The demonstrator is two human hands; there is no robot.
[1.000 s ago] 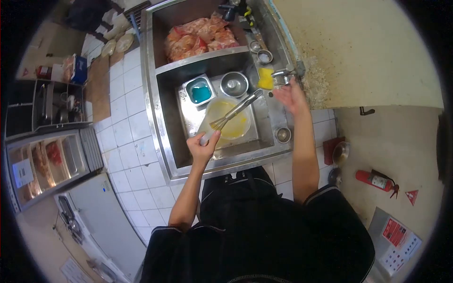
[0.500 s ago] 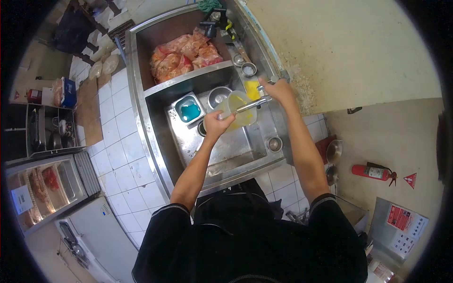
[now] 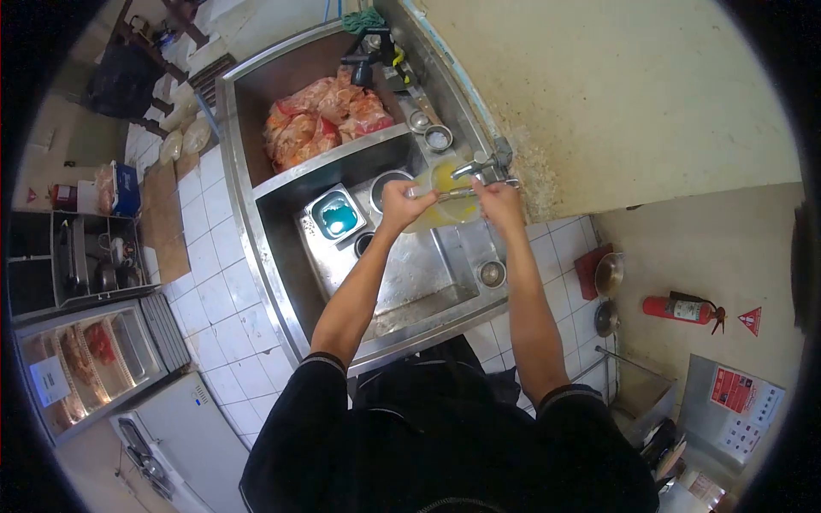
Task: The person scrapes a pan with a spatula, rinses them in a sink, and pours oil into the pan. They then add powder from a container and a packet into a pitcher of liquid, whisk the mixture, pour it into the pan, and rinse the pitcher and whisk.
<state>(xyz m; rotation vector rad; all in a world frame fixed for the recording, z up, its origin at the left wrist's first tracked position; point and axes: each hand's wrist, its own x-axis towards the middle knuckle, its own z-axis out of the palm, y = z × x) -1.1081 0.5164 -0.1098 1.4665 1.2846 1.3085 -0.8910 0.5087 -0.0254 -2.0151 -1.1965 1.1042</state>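
My left hand [image 3: 404, 207] is closed round one end of a long, thin metal utensil [image 3: 455, 195], its thumb pointing along it. My right hand [image 3: 499, 205] pinches the same utensil farther along, close below the tap [image 3: 489, 164]. The utensil's exact kind is hidden by my fingers. Under it, a translucent plastic container [image 3: 438, 221] with something yellow showing through stands in the sink basin. Left of my left hand are a round metal bowl [image 3: 376, 193], partly covered, and a square metal pan [image 3: 319, 198] of blue-green liquid. A small dark cup [image 3: 363, 245] sits below them.
The neighbouring basin holds plastic bags of orange-pink food [image 3: 321, 120]. Small metal cups [image 3: 438, 138] and a black spray bottle [image 3: 363, 67] line the back ledge. A drain strainer [image 3: 492, 274] lies at the right. The wall [image 3: 616, 94] rises behind the tap.
My right hand has come off the tap and down onto the metal utensil. My left hand stays closed beside the container. The view has shifted slightly.
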